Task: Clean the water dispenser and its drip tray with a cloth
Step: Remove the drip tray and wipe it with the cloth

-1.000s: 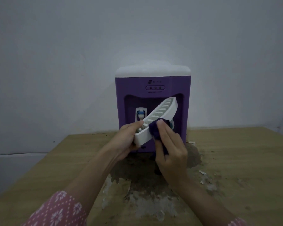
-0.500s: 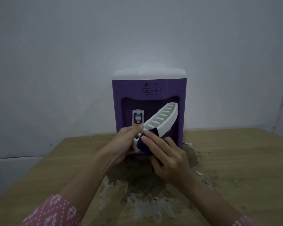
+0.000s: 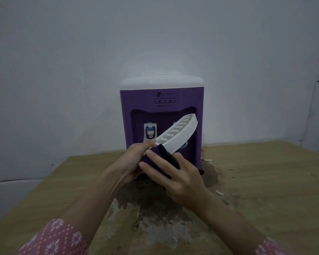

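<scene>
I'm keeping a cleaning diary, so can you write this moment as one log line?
left hand: holds drip tray tilted | right hand: presses cloth on tray's near end | dispenser: on table

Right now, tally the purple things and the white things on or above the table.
Purple: 2 - water dispenser body, cloth
White: 3 - drip tray, dispenser lid, blue-tipped tap
Total: 5

Drip tray (image 3: 180, 134) tilts before the dispenser (image 3: 162, 100) on the table (image 3: 265, 181).
</scene>
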